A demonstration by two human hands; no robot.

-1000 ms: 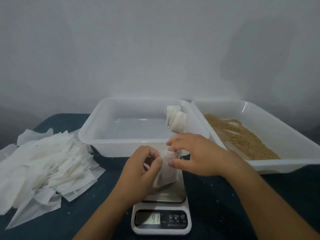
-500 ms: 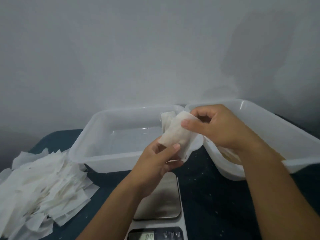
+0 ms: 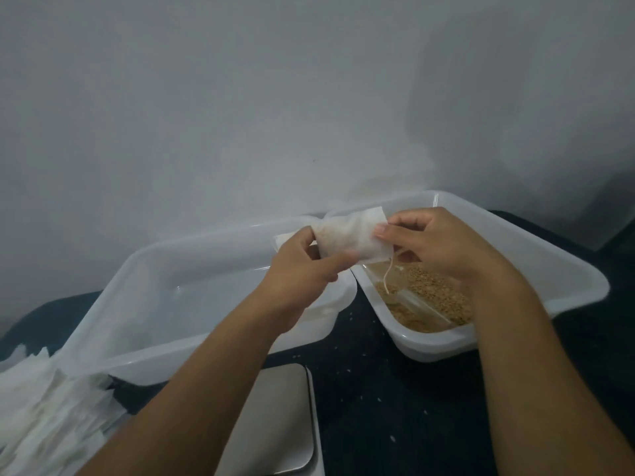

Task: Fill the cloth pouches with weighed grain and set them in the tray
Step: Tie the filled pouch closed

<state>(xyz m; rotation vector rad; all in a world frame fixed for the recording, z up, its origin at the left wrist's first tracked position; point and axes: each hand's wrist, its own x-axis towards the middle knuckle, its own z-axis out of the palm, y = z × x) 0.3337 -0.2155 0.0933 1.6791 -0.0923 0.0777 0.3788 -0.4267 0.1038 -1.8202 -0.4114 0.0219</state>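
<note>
Holding a filled white cloth pouch up in the air with both hands, over the gap where two clear plastic tubs meet. Left hand gripping the pouch's left end, thumb across the front; right hand pinching the right end, fingers curled round the edge. Thin drawstring dangling loose from the pouch's lower right corner — apparently not yet pulled tight.

Lifted clear of the scale compared with a second ago, when both hands worked the pouch on the steel platform; half a second ago already raised, now higher and turned on its side. Suggests weighing is finished for this pouch and closing or placing comes next.

Left tub, the tray, sitting just below and left of the pouch — another white pouch edge peeking out behind the left hand. Right tub holding loose brown grain. Heap of white empty pouches at the lower left on the dark bench, scattered with a few stray grains.
</note>
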